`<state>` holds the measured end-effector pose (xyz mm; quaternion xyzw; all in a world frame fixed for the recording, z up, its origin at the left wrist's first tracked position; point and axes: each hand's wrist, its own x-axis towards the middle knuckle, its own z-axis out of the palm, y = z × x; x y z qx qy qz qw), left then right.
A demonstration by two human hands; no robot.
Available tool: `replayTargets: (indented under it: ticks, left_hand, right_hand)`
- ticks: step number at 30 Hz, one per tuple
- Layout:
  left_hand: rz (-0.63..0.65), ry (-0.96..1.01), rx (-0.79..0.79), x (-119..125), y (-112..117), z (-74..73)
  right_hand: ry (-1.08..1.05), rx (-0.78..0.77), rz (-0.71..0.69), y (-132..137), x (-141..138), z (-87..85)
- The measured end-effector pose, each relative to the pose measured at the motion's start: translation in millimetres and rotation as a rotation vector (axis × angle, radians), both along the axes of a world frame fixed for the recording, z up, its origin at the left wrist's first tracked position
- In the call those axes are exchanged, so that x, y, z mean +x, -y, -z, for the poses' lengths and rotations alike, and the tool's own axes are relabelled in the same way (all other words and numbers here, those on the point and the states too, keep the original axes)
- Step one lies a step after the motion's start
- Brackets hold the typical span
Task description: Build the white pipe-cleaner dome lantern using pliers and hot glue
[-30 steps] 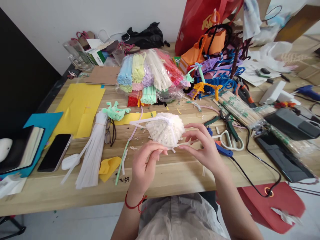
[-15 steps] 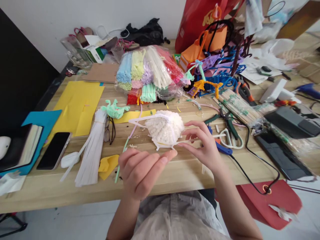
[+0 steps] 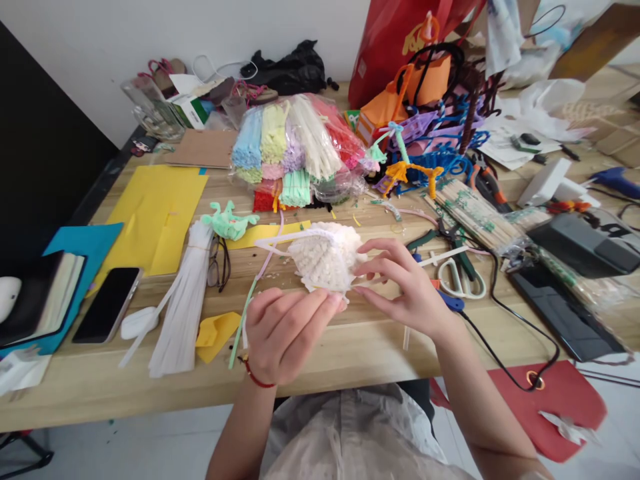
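Note:
A white, fluffy shell-shaped piece made of pipe cleaners (image 3: 325, 257) is between my hands over the middle of the table. My left hand (image 3: 290, 330) pinches its lower edge with thumb and fingers, the other fingers curled. At its right side, my right hand (image 3: 407, 283) has its fingers bent around a white pipe cleaner (image 3: 445, 256), whose loose end sticks out behind the knuckles. A white pipe-cleaner loop (image 3: 273, 241) points left from the piece. The exact contact of the fingertips is partly hidden.
Left lie a bundle of white pipe cleaners (image 3: 183, 313), glasses (image 3: 219, 263), a phone (image 3: 107, 303) and yellow sheets (image 3: 153, 213). Bagged coloured pipe cleaners (image 3: 300, 147) are behind. Right are pliers (image 3: 457, 243), white-handled scissors (image 3: 463, 280) and a blue-handled tool (image 3: 450, 300) with a black cord.
My left hand has moved up and closed onto the lower edge of the white piece. The right fingers have shifted slightly left, and the pipe cleaner's loose end has tilted upward.

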<state>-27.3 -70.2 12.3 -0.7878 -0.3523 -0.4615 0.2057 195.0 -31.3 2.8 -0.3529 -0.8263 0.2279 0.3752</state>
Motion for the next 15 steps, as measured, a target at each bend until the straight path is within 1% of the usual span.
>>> replayTargets:
  ticks: [4,7,11,15]
  left_hand:
    - [0.09,0.003,-0.119,3,-5,11.9]
    - [0.159,0.092,-0.174,8,-6,20.4]
    - [0.198,0.187,-0.267,13,-1,30.1]
    - [0.205,0.209,-0.347,11,5,36.9]
  right_hand:
    - [0.002,-0.022,-0.006,2,2,3.6]
    - [-0.015,-0.035,0.016,6,3,8.7]
    - [-0.036,-0.038,0.046,9,2,13.4]
    - [-0.048,-0.037,0.048,10,1,15.5]
